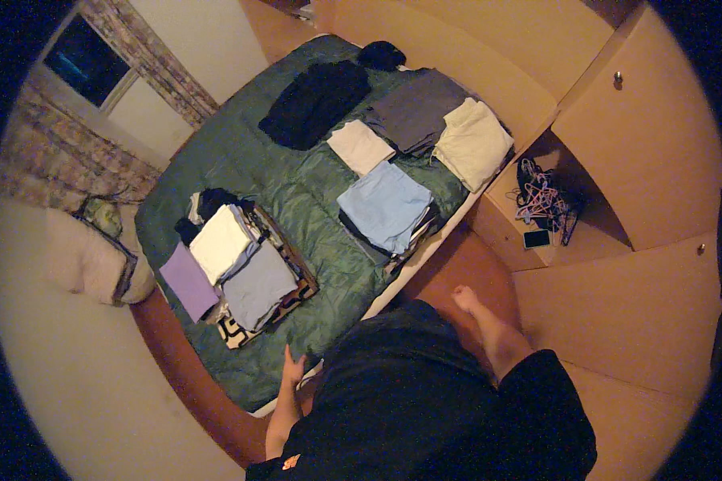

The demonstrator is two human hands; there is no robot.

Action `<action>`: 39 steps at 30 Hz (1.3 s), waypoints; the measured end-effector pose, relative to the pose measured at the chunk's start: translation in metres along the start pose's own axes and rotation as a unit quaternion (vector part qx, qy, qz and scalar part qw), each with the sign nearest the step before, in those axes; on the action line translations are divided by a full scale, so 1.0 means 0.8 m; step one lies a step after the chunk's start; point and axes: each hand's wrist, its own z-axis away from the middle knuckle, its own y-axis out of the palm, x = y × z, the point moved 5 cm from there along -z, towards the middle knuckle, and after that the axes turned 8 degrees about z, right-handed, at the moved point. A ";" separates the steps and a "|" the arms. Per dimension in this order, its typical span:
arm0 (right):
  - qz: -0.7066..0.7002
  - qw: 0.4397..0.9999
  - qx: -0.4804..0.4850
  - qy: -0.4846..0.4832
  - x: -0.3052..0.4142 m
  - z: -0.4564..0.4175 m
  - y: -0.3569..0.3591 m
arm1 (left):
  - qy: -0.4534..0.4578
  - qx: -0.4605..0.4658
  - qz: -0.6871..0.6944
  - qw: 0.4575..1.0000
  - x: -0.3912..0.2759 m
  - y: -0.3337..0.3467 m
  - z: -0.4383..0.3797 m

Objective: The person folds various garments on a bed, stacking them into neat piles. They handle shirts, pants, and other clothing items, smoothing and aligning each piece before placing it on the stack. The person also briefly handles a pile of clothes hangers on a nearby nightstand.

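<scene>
My left hand (pixel 293 365) is empty near the front edge of the bed, its thumb apart from the fingers, just below the pile with the patterned cloth (pixel 234 333). On that pile lie folded grey-blue (pixel 260 285), cream (pixel 221 243) and purple (pixel 189 282) cloths. My right hand (pixel 466 299) hangs over the reddish floor beside the bed; whether its fingers are closed is unclear. Nearest to it on the green bedspread (pixel 313 228) is a stack topped by a light blue folded cloth (pixel 385 204). Behind lie pale pink (pixel 361 146), dark grey (pixel 418 108), cream (pixel 475 144) and black (pixel 316 105) folded cloths.
At the right, a wooden cabinet door (pixel 656 132) stands open beside a compartment with tangled hangers (pixel 544 198) and a phone-like device (pixel 536 239). A curtained window (pixel 87 60) is at the upper left, with a pale bundle (pixel 90 258) below it.
</scene>
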 end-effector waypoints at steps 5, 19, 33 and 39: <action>0.042 0.997 -0.024 -0.061 0.035 -0.004 -0.015 | 0.019 -0.008 0.052 0.998 0.025 -0.006 -0.018; -0.048 0.996 0.054 -0.043 0.119 0.068 -0.049 | -0.075 0.032 -0.030 0.996 0.021 -0.024 -0.035; 0.021 0.991 0.063 -0.116 -0.015 -0.175 -0.082 | -0.078 -0.016 0.035 0.996 -0.061 0.100 -0.037; -0.100 0.989 0.005 -0.113 -0.003 -0.339 -0.189 | -0.061 -0.023 0.151 0.986 -0.260 0.215 -0.088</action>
